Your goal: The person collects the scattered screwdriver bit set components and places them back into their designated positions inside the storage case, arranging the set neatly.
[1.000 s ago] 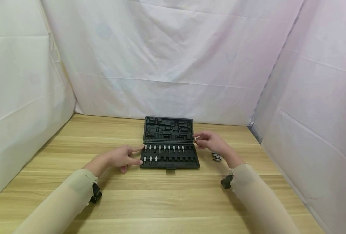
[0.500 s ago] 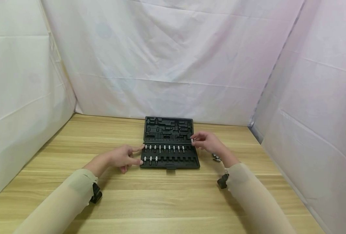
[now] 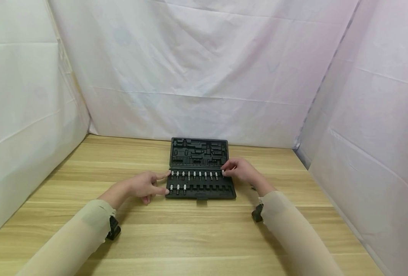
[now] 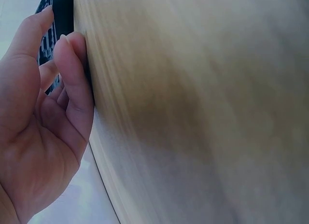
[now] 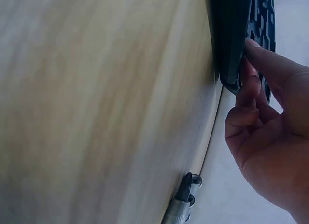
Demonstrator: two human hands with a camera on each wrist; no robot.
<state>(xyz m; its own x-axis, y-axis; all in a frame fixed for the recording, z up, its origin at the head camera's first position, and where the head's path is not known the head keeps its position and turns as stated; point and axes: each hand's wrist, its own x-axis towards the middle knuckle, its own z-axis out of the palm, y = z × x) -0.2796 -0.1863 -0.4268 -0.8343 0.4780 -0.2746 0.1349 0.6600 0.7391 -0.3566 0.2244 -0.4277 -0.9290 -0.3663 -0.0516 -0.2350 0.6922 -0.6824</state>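
Note:
A black bit socket case [image 3: 201, 195] lies open on the table, its hinged lid [image 3: 198, 153] laid back. Silver bit sockets [image 3: 194, 174] fill most of the back row. Several more [image 3: 178, 188] stand at the left of the front row, with bare slots [image 3: 211, 188] to their right. With thumb and index finger spread, my left hand [image 3: 143, 184] touches the case's left edge. My right hand [image 3: 241, 171] pinches a bit socket [image 3: 222, 172] at the right end of the back row. In the right wrist view the fingers hide that bit socket.
Loose bit sockets [image 5: 177, 212] lie on the table to the right of the case, mostly behind my right forearm in the head view. White cloth [image 3: 197, 69] hangs at the back and both sides of the wooden table [image 3: 190, 237].
My right hand has moved left and slightly down with the bit socket, from beside the case to the back row's right end. The left hand has stayed in place.

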